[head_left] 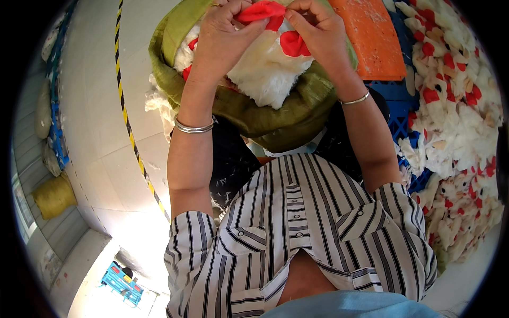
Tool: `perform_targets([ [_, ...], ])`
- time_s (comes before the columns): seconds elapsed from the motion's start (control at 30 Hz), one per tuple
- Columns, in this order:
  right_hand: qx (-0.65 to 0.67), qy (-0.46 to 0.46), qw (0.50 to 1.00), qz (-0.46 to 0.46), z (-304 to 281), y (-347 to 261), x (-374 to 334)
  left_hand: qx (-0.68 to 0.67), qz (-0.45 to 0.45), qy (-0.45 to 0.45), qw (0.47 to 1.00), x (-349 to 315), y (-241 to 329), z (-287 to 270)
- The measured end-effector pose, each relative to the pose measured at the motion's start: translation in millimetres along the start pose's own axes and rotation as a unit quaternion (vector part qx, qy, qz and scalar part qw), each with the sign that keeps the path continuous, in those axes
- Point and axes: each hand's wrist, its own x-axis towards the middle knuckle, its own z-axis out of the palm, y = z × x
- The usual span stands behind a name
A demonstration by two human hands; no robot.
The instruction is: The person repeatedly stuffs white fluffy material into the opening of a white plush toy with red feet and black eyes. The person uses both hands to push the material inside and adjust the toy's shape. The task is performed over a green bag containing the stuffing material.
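Note:
At the top of the head view, my left hand (222,34) pinches one end of a red fabric piece (261,10). The other end is between the thumb and fingers of my right hand (318,24). Below it hangs white plush fabric (270,79), with a second red patch (294,44) next to my right thumb. Whether these parts are sewn together I cannot tell. An open olive-green sack (286,122) stands in front of me between my knees, under both hands. More white and red plush pieces show inside its left rim.
To the right lies a big heap of white and red plush pieces (450,106), beside blue plastic crates (389,108). An orange sheet (371,42) covers a crate. Black-yellow tape (123,106) runs along the floor at left. Farther off are a yellow sack (54,196) and a blue wheeled object (122,283).

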Motion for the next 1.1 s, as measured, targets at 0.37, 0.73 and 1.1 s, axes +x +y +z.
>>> perform_targets([
  [0.37, 0.009, -0.077, 0.997, 0.020, -6, 9, 0, -0.113, -0.132, -0.005, 0.985, -3, 15, 2],
  [0.73, 0.019, -0.047, 0.998, 0.030, 4, 21, -5, -0.131, -0.135, 0.055, 0.981, -8, -14, 8],
  [1.1, 0.024, -0.082, 0.996, 0.028, 3, 26, -7, -0.125, -0.123, 0.021, 0.984, -11, -2, 12],
])
